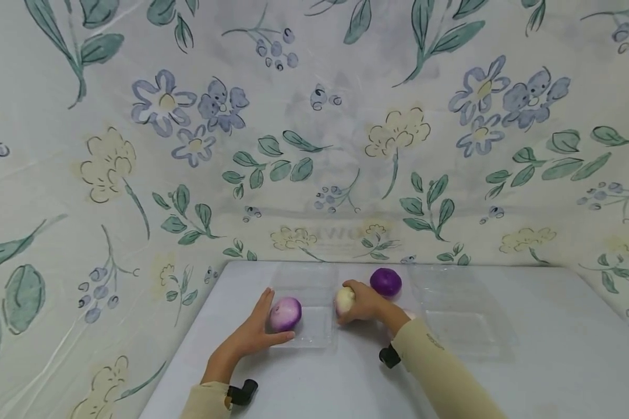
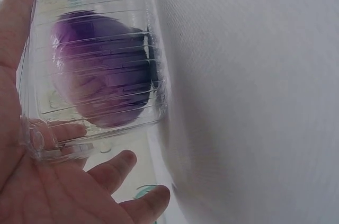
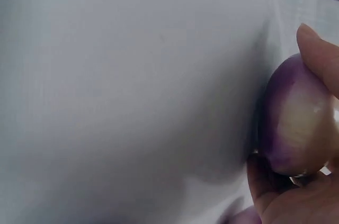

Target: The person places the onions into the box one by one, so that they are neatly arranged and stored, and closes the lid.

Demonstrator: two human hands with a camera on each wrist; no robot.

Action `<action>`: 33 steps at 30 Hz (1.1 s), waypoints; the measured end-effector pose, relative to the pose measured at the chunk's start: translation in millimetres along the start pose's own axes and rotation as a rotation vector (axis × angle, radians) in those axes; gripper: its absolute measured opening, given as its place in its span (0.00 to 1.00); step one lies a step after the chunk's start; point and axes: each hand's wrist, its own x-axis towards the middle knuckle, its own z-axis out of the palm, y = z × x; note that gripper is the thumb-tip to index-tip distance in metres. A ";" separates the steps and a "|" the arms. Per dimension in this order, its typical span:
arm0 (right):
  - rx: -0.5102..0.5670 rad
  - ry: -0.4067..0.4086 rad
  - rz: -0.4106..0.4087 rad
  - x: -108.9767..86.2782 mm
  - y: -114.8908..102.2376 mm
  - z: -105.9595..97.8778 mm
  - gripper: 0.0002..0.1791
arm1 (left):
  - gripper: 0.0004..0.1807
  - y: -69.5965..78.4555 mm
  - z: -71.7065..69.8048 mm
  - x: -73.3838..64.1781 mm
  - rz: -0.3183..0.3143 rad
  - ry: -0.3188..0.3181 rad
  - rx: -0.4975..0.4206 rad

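Note:
My right hand grips a pale-and-purple onion, with fingers and thumb curled around its sides. In the head view this onion is just right of the left clear plastic container. A purple onion sits inside that container, and its shape shows through the ribbed wall in the left wrist view. My left hand is spread at the container's left end, thumb along the near side and fingers toward the far side. It touches the container with loosely extended fingers.
A deep purple onion lies on the white table behind my right hand. Part of another pale onion shows behind the right wrist. A second clear container stands open on the right. Floral sheeting rises behind the table.

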 end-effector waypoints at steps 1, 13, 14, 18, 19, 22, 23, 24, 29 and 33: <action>-0.004 0.010 0.011 -0.2 0.4 -1.2 0.50 | 0.66 0.0 0.3 0.6 -0.001 -0.001 -0.001; 0.236 0.115 0.011 -10.6 0.8 -20.6 0.46 | 0.66 -0.9 2.0 3.2 0.005 0.008 0.003; 0.263 0.115 0.016 -11.8 -0.1 -21.2 0.46 | 0.66 -1.3 2.3 3.0 0.002 0.008 0.004; 0.353 0.120 0.015 -15.7 -4.8 -24.3 0.46 | 0.66 -2.1 2.2 2.8 0.003 0.012 0.008; 0.366 0.124 0.016 -16.8 -6.1 -25.0 0.46 | 0.66 -2.2 2.3 2.9 0.005 0.014 0.007; 0.404 0.118 0.023 -19.8 -9.3 -27.1 0.47 | 0.66 -2.0 2.5 3.0 0.005 0.015 0.011; 0.413 0.113 0.027 -20.8 -10.2 -27.6 0.47 | 0.66 -1.8 2.5 3.0 0.006 0.016 0.011; 0.418 0.108 0.027 -21.6 -11.0 -28.1 0.47 | 0.66 -1.8 2.6 3.1 0.006 0.016 0.012; 0.445 0.082 0.028 -23.0 -13.0 -27.5 0.47 | 0.66 -1.2 1.6 2.7 0.009 0.014 0.008; 0.484 0.056 0.007 -22.9 -15.3 -24.8 0.45 | 0.66 -1.0 1.4 2.1 0.008 0.013 0.012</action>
